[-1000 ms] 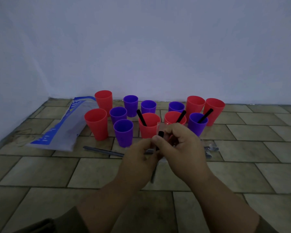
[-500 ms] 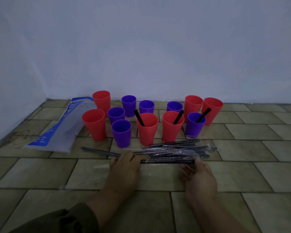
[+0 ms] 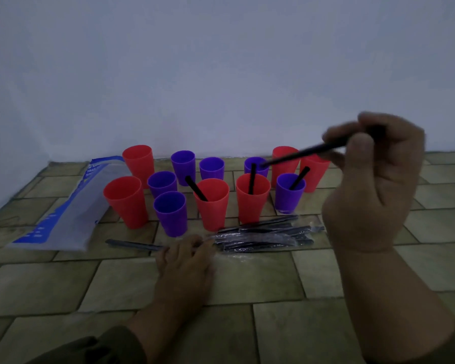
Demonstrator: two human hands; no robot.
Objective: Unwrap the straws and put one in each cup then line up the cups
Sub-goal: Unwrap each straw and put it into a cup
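Observation:
Several red and purple cups stand on the tiled floor by the wall. Black straws stick out of a red cup [image 3: 212, 203], a second red cup [image 3: 252, 197] and a purple cup [image 3: 289, 193]. My right hand [image 3: 371, 179] is raised at the right and pinches a bare black straw [image 3: 304, 153]; its tip points down-left over the back purple cup [image 3: 256, 165]. My left hand [image 3: 185, 258] rests flat on the floor, fingers on the left end of a pile of wrapped straws [image 3: 265, 235].
An empty blue and clear plastic bag [image 3: 63, 206] lies at the left of the cups. One wrapped straw [image 3: 132, 244] lies apart, left of my left hand. The wall rises just behind the cups.
Both hands went down to the straw pile. My right hand then rose up and to the right with an unwrapped straw; my left hand stayed on the pile.

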